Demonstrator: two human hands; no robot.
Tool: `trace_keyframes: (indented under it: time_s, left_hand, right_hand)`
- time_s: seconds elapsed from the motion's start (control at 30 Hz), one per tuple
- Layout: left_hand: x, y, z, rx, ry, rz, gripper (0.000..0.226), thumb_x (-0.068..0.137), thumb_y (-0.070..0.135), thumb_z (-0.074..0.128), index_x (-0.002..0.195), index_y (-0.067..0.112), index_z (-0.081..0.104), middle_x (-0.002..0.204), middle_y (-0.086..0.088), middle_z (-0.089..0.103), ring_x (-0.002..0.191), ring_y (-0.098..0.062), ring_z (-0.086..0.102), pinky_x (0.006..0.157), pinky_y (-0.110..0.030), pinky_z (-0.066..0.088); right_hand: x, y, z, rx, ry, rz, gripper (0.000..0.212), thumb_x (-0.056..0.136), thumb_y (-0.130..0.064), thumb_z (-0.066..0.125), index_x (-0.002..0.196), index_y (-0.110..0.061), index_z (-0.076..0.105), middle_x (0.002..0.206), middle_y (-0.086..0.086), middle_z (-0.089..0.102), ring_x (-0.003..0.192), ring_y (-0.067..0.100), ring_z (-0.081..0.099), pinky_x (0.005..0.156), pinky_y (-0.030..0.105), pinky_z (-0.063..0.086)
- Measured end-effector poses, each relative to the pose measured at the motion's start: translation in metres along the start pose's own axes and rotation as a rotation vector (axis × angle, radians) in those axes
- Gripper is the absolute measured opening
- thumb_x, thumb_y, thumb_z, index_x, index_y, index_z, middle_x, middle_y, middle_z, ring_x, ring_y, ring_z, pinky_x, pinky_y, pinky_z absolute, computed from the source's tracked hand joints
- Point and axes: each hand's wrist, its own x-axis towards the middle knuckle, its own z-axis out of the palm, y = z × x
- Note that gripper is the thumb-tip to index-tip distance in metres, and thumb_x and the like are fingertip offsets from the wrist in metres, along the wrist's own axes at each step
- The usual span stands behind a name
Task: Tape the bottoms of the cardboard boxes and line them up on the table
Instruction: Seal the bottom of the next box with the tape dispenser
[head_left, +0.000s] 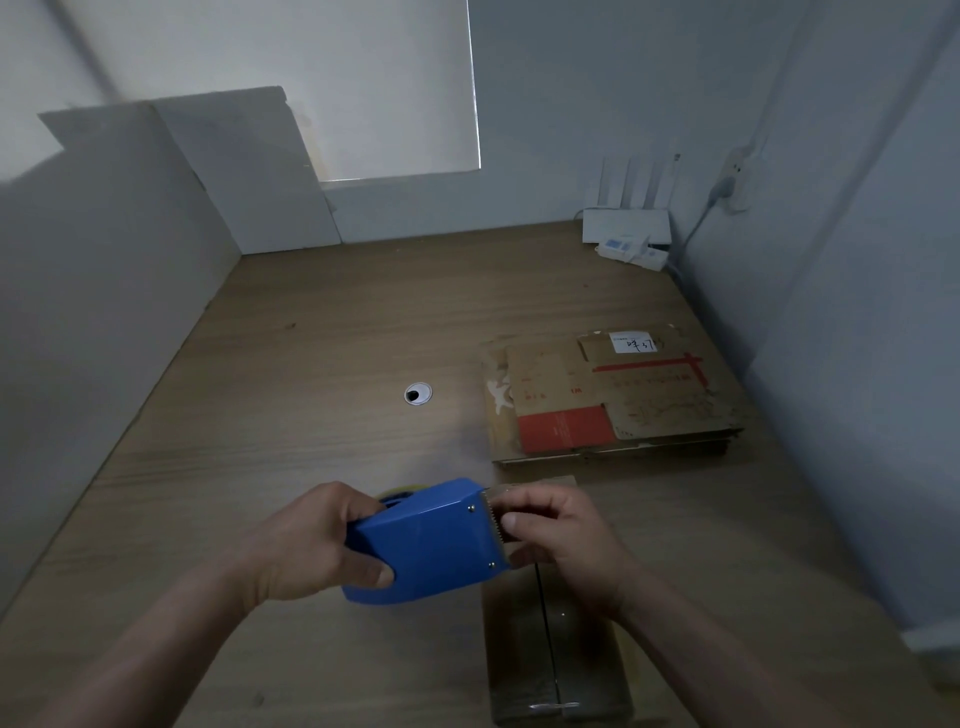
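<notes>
Evidently pre-taping: left hand grips the tape dispenser, right hand fingers pinch its tape end (at the blade) near the cardboard box on the tabletop; next, likely tape onto its seam.

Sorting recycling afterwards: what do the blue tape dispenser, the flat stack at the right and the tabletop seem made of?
The blue tape dispenser looks like smooth plastic or painted metal, with an even sheen; its toothed edge looks metal. The flat stack is matte brown cardboard with frayed edges. The tabletop shows wood grain, possibly laminate.
</notes>
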Motion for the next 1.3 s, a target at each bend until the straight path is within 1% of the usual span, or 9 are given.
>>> trace_keyframes:
  time_s: [0.33, 0.43, 0.5, 0.6, 0.73, 0.8, 0.93, 1.1, 1.3]
  left_hand:
    - [0.002, 0.004, -0.005, -0.068, -0.046, 0.039, 0.037, 0.056, 0.043, 0.078, 0.076, 0.012, 0.071, 0.065, 0.003, 0.06, 0.061, -0.011, 0.054, 0.06, -0.029, 0.039]
    - [-0.001, -0.003, -0.023, -0.101, -0.023, 0.038, 0.037, 0.056, 0.043, 0.082, 0.076, 0.014, 0.074, 0.069, -0.003, 0.066, 0.063, -0.016, 0.059, 0.062, -0.031, 0.041]
    - [-0.005, -0.01, -0.039, -0.114, 0.024, 0.03, 0.05, 0.048, 0.05, 0.087, 0.075, 0.011, 0.073, 0.067, -0.004, 0.065, 0.061, -0.017, 0.058, 0.06, -0.029, 0.04]
    - [-0.002, -0.013, -0.049, -0.17, 0.04, -0.034, 0.061, 0.048, 0.059, 0.083, 0.074, 0.006, 0.071, 0.065, -0.005, 0.064, 0.06, -0.017, 0.058, 0.058, -0.025, 0.039]
    - [0.021, -0.012, -0.039, -0.15, 0.092, -0.152, 0.079, 0.039, 0.087, 0.071, 0.07, 0.014, 0.074, 0.061, 0.001, 0.065, 0.055, -0.01, 0.058, 0.057, -0.025, 0.04]
    - [0.034, -0.013, -0.032, -0.148, 0.102, -0.189, 0.075, 0.046, 0.084, 0.073, 0.069, 0.013, 0.074, 0.06, 0.0, 0.066, 0.055, -0.011, 0.059, 0.058, -0.026, 0.041]
    - [0.054, -0.014, -0.027, -0.103, 0.115, -0.241, 0.046, 0.079, 0.054, 0.075, 0.082, 0.008, 0.076, 0.074, -0.012, 0.073, 0.064, -0.018, 0.065, 0.062, -0.027, 0.045]
    - [0.07, -0.012, -0.035, -0.06, 0.104, -0.251, 0.04, 0.074, 0.052, 0.075, 0.057, 0.017, 0.069, 0.051, 0.004, 0.063, 0.049, -0.01, 0.057, 0.056, -0.026, 0.039]
    - [0.083, -0.02, -0.033, -0.038, 0.089, -0.282, 0.044, 0.081, 0.054, 0.073, 0.074, 0.01, 0.072, 0.059, -0.001, 0.066, 0.057, -0.017, 0.058, 0.06, -0.028, 0.04]
  right_hand:
    - [-0.002, -0.012, 0.0, -0.219, 0.132, -0.013, 0.015, 0.097, -0.012, 0.061, 0.088, -0.012, 0.073, 0.078, 0.005, 0.072, 0.067, 0.017, 0.065, 0.064, 0.027, 0.053]
    - [0.0, -0.027, -0.017, -0.169, 0.292, -0.057, 0.015, 0.092, -0.004, 0.065, 0.08, -0.006, 0.073, 0.064, 0.006, 0.068, 0.054, 0.012, 0.059, 0.053, 0.024, 0.049]
    - [0.002, -0.035, -0.037, -0.139, 0.416, -0.056, 0.014, 0.091, -0.003, 0.066, 0.078, -0.004, 0.073, 0.061, 0.006, 0.066, 0.052, 0.012, 0.057, 0.05, 0.024, 0.047]
    - [0.011, -0.034, -0.051, -0.147, 0.442, 0.059, 0.013, 0.092, -0.004, 0.065, 0.08, -0.002, 0.071, 0.062, 0.009, 0.063, 0.051, 0.013, 0.055, 0.049, 0.026, 0.045]
    - [0.029, -0.011, -0.045, -0.33, 0.555, 0.124, 0.022, 0.088, -0.01, 0.066, 0.067, -0.013, 0.072, 0.056, 0.002, 0.065, 0.052, 0.012, 0.057, 0.059, 0.034, 0.047]
    - [0.033, -0.002, -0.044, -0.445, 0.599, 0.145, 0.023, 0.086, -0.013, 0.065, 0.064, -0.016, 0.072, 0.057, 0.0, 0.067, 0.057, 0.014, 0.062, 0.065, 0.036, 0.054]
    - [0.034, 0.004, -0.045, -0.566, 0.642, 0.176, 0.023, 0.085, -0.017, 0.061, 0.064, -0.02, 0.071, 0.063, -0.004, 0.069, 0.07, 0.017, 0.066, 0.071, 0.037, 0.056]
    - [0.04, 0.004, -0.046, -0.634, 0.662, 0.162, 0.025, 0.086, -0.017, 0.059, 0.064, -0.016, 0.07, 0.064, -0.003, 0.068, 0.071, 0.014, 0.065, 0.063, 0.028, 0.048]
    - [0.049, 0.011, -0.047, -0.734, 0.665, 0.152, 0.022, 0.088, -0.018, 0.057, 0.07, -0.015, 0.07, 0.069, -0.004, 0.068, 0.074, 0.015, 0.062, 0.06, 0.028, 0.039]
